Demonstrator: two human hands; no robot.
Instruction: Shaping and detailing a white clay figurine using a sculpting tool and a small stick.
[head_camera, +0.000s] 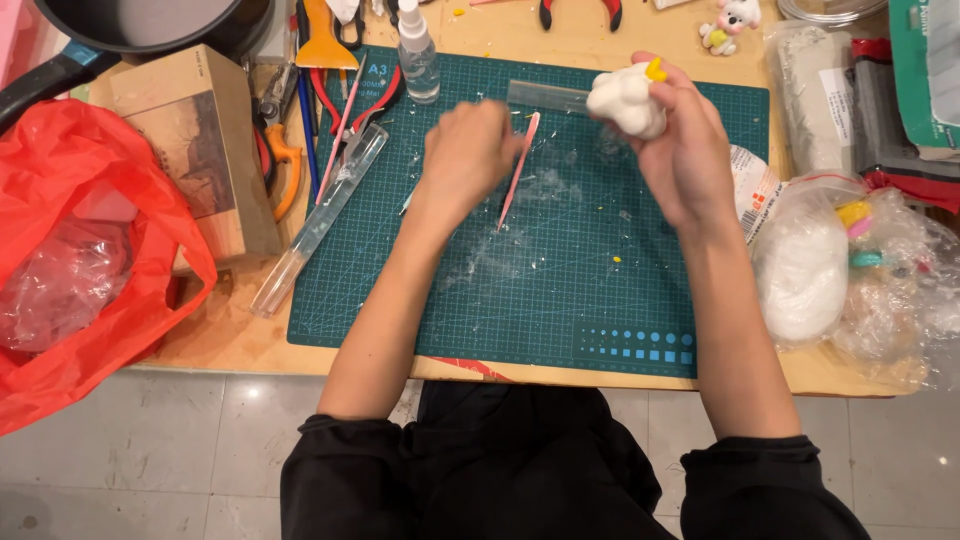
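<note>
My right hand (685, 140) holds a lumpy white clay figure (627, 100) with a small yellow bit on top, above the far right part of the green cutting mat (560, 300). My left hand (465, 150) hovers over the mat's middle, blurred, fingers curled; whether it pinches anything I cannot tell. A thin pink sculpting tool (518, 172) lies on the mat just right of my left hand. A clear ruler (545, 96) lies beyond it.
A red plastic bag (90, 260) and a cardboard box (195, 140) sit left. A clear tube (320, 215), pliers, scissors and a spray bottle (417, 55) line the mat's far left. Bags of white and coloured clay (850, 260) crowd the right edge.
</note>
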